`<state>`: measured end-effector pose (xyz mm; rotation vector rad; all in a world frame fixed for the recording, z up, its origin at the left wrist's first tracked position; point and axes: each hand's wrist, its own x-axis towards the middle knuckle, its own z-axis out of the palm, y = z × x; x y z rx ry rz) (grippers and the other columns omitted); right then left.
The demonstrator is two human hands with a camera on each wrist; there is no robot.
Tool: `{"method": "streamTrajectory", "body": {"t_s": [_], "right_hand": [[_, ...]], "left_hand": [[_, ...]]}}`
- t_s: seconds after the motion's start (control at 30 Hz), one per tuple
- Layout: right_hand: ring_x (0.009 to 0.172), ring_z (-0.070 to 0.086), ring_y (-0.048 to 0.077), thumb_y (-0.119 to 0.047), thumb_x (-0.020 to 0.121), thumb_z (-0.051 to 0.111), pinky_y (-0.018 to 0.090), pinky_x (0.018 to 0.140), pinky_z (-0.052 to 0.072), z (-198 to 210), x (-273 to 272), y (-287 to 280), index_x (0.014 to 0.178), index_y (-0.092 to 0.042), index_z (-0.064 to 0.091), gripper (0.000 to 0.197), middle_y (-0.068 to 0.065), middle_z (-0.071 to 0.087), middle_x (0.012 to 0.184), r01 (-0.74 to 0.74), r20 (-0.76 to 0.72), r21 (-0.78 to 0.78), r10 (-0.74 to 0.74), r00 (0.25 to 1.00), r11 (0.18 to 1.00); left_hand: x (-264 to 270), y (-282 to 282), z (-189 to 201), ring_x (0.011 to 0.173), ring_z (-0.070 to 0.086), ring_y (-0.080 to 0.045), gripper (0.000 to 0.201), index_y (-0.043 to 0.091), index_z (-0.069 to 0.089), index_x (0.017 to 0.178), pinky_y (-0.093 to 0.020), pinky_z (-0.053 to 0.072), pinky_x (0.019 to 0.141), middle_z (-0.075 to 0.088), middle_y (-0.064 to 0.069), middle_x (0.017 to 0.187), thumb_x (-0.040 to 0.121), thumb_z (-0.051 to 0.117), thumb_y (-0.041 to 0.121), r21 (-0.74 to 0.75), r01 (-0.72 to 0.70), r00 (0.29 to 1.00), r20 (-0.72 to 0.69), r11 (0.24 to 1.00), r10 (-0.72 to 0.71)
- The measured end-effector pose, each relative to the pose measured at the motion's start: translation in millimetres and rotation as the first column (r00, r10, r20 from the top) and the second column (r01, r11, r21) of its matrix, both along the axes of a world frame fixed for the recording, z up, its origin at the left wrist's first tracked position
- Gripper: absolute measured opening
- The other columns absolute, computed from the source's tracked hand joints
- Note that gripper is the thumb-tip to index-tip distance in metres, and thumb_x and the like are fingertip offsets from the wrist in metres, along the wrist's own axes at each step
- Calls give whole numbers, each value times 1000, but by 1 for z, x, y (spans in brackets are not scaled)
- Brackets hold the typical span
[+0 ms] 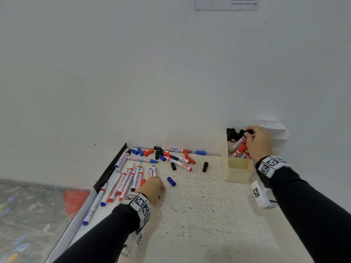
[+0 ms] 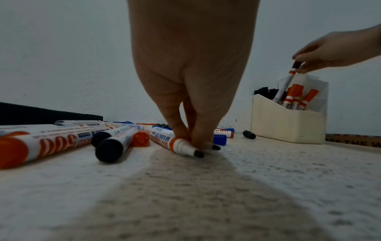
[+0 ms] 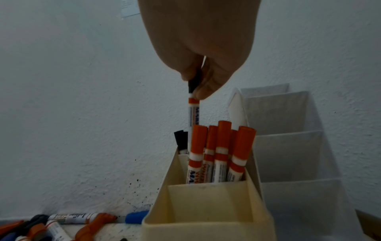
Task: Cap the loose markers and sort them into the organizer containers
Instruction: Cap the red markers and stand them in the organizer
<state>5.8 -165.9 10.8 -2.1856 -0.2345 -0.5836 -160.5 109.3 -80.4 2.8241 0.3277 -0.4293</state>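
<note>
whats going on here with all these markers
A person is sorting whiteboard markers into a cream organizer by the wall. The right hand pinches a black-capped marker by its cap, holding it upright in the compartment that holds red-capped markers. The left hand is down on the table, fingertips at an uncapped marker. Many markers and loose caps are scattered on the table, and the organizer's front compartment holds nothing.

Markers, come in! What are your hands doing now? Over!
Right hand pinches a black-capped marker over the cream organizer, beside red-capped ones. Left hand fingertips on an uncapped marker on the table. Nothing blocking.
</note>
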Motion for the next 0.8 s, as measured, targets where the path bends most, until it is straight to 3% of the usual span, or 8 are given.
{"method": "streamTrajectory", "body": {"t_s": [0.13,0.23,0.33,0.43,0.57,0.67,0.73,0.8], "right_hand": [[105,53,32,-1,92,47,15,88,31,12,5,-2,111,5,58,24,23,52,117,33,208,48,-43,977,998],[101,55,33,1,91,45,13,87,31,21,11,-5,109,7,59,23,24,52,116,28,298,20,-33,954,999],[98,56,34,2,91,45,13,85,31,23,15,-5,108,7,60,23,25,53,113,23,343,-48,-5,939,999],[101,55,31,1,92,45,15,86,30,20,18,-4,109,4,62,24,22,56,113,-35,251,-161,75,965,986],[96,57,32,-2,89,50,22,81,35,21,23,4,107,2,61,21,20,62,105,-44,180,-165,73,981,985],[96,59,33,-7,89,54,30,83,42,17,37,6,102,-1,64,18,19,66,103,-54,-31,-307,47,998,950],[105,58,32,-10,91,51,33,92,42,7,45,4,110,-2,64,25,18,65,113,-121,-218,-458,21,976,881],[120,50,32,-9,93,46,34,102,37,-4,47,4,126,-4,54,35,16,54,131,-184,-327,-529,0,945,828]], "left_hand": [[1,4,-4,122,47,-21,37,12,53,129,-27,36,108,46,-5,136,93,51,9,-30,23,999,50,999,-22],[1,6,-6,115,49,-16,28,15,55,121,-20,36,101,50,-2,129,95,47,11,-90,30,956,294,995,-2],[2,5,-2,104,50,-10,26,13,53,120,-13,35,90,52,-2,124,96,44,11,-171,-16,864,493,985,99],[5,3,8,94,44,-6,26,12,52,121,-13,34,84,54,-2,118,98,41,14,-265,-71,760,610,962,225],[9,3,12,97,51,-8,32,11,49,125,-19,43,87,58,-1,114,97,43,24,-389,-118,644,671,914,369],[11,1,16,96,54,-9,31,11,51,123,-20,46,82,59,-1,110,96,44,26,-479,-122,570,683,869,456],[12,0,19,90,55,-8,27,11,52,117,-14,44,73,59,0,106,96,45,27,-532,-106,547,675,840,496],[13,-1,22,82,55,-5,25,12,52,114,-10,42,66,57,3,100,96,46,27,-582,-106,534,651,806,540]]}}
